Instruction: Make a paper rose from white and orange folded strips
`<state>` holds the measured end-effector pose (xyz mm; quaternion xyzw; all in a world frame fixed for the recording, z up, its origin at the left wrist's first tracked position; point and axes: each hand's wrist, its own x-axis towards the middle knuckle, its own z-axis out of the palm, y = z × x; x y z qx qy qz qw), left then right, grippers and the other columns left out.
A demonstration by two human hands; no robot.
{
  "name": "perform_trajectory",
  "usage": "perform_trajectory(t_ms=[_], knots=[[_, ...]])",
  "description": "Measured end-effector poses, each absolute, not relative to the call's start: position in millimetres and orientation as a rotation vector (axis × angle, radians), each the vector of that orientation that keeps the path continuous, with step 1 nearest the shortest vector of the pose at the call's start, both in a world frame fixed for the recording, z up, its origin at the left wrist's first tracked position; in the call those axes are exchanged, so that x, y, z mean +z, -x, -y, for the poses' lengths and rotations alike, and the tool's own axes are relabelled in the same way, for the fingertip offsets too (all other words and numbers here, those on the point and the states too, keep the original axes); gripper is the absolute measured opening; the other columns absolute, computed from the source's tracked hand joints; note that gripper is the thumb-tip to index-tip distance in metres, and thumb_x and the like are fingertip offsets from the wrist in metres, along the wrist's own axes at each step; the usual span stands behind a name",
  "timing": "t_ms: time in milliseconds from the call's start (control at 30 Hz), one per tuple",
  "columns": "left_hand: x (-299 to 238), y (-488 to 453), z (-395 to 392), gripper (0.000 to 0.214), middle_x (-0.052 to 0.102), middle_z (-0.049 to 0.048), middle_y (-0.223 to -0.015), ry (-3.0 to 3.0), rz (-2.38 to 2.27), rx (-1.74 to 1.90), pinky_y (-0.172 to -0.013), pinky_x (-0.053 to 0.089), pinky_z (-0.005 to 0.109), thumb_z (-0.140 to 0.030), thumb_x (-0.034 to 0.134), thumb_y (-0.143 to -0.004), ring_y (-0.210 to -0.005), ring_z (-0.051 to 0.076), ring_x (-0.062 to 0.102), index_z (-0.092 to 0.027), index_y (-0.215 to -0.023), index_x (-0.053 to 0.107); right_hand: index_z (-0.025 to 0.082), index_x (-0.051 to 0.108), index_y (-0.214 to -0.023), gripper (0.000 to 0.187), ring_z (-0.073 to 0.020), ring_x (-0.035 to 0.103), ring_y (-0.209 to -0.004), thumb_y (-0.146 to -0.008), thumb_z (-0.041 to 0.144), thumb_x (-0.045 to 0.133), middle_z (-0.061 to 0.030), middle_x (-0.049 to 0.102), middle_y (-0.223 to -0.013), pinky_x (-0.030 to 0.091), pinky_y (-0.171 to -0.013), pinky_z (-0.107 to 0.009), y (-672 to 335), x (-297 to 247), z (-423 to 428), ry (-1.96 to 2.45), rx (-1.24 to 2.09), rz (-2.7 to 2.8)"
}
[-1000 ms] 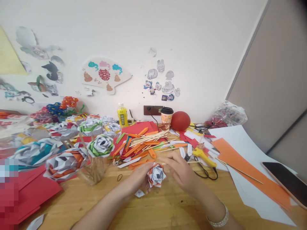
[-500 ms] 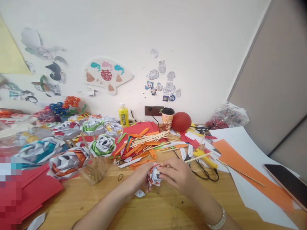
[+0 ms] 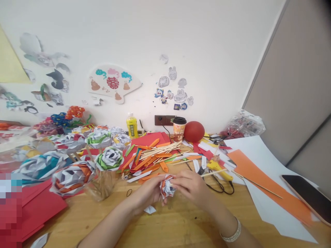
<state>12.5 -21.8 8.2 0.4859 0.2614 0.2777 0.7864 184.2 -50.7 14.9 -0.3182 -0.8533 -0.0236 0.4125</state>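
Between my two hands is a small folded paper flower (image 3: 167, 187) in white and orange, held above the wooden table. My left hand (image 3: 150, 193) wraps round its left side from below. The fingertips of my right hand (image 3: 188, 186) pinch its right edge, and a wooden stick (image 3: 214, 173) shows just beyond that hand. A folded white paper piece (image 3: 150, 209) lies on the table beneath my left hand. Behind the hands lies a pile of folded orange strips (image 3: 163, 166) and wooden sticks (image 3: 160, 151).
Finished paper flowers (image 3: 110, 158) and a clear cup of sticks (image 3: 100, 186) stand at left. A yellow glue gun (image 3: 219, 170) with a black cable, white sheets (image 3: 274, 213) and a phone (image 3: 306, 196) lie at right. Behind stand a yellow bottle (image 3: 132, 126), a lidded cup (image 3: 179, 130) and a red balloon (image 3: 193, 131).
The paper flower has turned slightly in my hands, its orange edge showing more at the left. The whole view has shifted a little; the things on the table stay put.
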Motion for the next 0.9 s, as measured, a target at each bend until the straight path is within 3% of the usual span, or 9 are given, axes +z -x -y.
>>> perform_trajectory(t_ms=[133, 367, 600, 900], knots=[[7.1, -10.9, 21.3, 0.029, 0.055, 0.0005, -0.060, -1.071, -0.587, 0.576, -0.044, 0.038, 0.021, -0.041, 0.043, -0.080, -0.046, 0.010, 0.050, -0.015, -0.081, 0.054, 0.016, 0.061, -0.085, 0.019, -0.0133, 0.054, -0.065, -0.087, 0.019, 0.043, -0.0045, 0.061, -0.072, 0.041, -0.057, -0.024, -183.5, 11.8, 50.9, 0.834, -0.185, 2.202], [6.6, -10.8, 24.6, 0.027, 0.055, -0.0006, -0.056, -1.144, -0.677, 0.536, -0.040, 0.038, 0.019, -0.041, 0.045, -0.079, -0.043, 0.009, 0.049, -0.015, -0.074, 0.053, 0.016, 0.058, -0.087, 0.018, -0.0116, 0.054, -0.065, -0.088, 0.021, 0.041, -0.0027, 0.062, -0.073, 0.040, -0.058, -0.021, -185.3, 15.7, 51.3, 0.859, -0.103, 2.316], [8.6, -12.9, 24.4, 0.031, 0.053, -0.0004, -0.051, -1.078, -0.702, 0.476, -0.037, 0.037, 0.016, -0.040, 0.040, -0.080, -0.038, 0.008, 0.046, -0.014, -0.073, 0.055, 0.017, 0.058, -0.084, 0.017, -0.0127, 0.052, -0.064, -0.086, 0.016, 0.041, -0.0034, 0.059, -0.073, 0.039, -0.054, -0.022, -189.4, 14.4, 51.9, 0.854, -0.503, 2.489], [4.1, -13.2, 23.3, 0.032, 0.054, 0.0001, -0.051, -1.078, -0.689, 0.502, -0.035, 0.036, 0.017, -0.042, 0.042, -0.079, -0.036, 0.008, 0.046, -0.014, -0.070, 0.054, 0.015, 0.057, -0.090, 0.016, -0.0135, 0.056, -0.070, -0.087, 0.014, 0.041, -0.0061, 0.062, -0.077, 0.043, -0.058, -0.023, -188.4, 10.5, 53.2, 0.722, -0.687, 2.378]])
